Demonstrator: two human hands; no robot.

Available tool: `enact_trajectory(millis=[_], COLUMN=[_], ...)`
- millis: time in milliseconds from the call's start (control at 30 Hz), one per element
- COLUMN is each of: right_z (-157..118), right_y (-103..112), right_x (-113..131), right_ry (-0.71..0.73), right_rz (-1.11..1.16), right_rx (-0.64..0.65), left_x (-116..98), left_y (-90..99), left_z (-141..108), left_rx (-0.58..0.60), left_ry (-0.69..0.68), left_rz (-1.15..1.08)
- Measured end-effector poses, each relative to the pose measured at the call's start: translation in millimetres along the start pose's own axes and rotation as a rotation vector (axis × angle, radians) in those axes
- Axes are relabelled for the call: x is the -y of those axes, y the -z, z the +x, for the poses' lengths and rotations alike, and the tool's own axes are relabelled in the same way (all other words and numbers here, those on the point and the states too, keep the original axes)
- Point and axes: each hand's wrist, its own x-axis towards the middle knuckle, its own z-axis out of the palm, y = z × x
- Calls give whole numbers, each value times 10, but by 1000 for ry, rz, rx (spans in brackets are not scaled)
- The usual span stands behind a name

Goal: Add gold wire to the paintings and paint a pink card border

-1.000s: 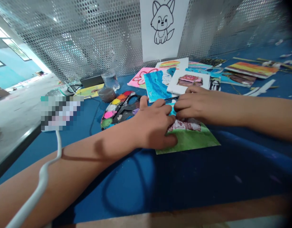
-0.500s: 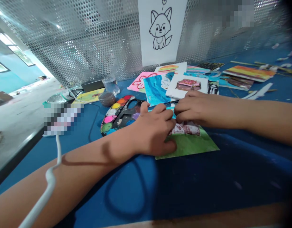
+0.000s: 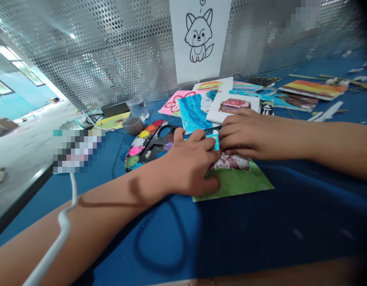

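Lying flat on the blue table [image 3: 237, 238], under both hands, is a painted sheet [image 3: 238, 178], green along its near strip w/ brown-and-white patches above and some light blue beyond. Looks light and thin, prob. stiffish like card or board, so it'd likely skid rather than flop. Paint may be wet in spots, can't tell from where I stand; best hold is prob. by the edges, say the uncovered near R corner, fingertips off the patches. L hand [image 3: 192, 165] is palm down, fingers loosely bent and spread, thumb resting on the green, not gripping anything I can see. R hand [image 3: 244, 133] has its fingers curled close together over the far part; tips hidden, so can't say if they pinch smth. Just past the L hand sits a paint palette [image 3: 154, 150], then a cup of murky water [image 3: 133, 126]. Beyond the R hand: a white card [image 3: 235, 104] w/ a pink-and-brown motif, and a fox drawing [image 3: 199, 41] upright at the back
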Motion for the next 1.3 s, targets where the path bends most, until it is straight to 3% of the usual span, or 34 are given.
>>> enact_trajectory(millis=[400, 1033, 1300], right_z=[39, 211, 140], right_y=[-10, 128, 122], right_x=[61, -19, -22], right_ry=[-32, -214, -195], right_rz=[-64, 27, 124], right_rx=[-52, 159, 147], left_x=[22, 74, 70], left_y=[51, 92, 40], left_z=[42, 90, 64], left_rx=[47, 98, 34], left_ry=[9, 2, -14], left_rz=[-46, -54, -47])
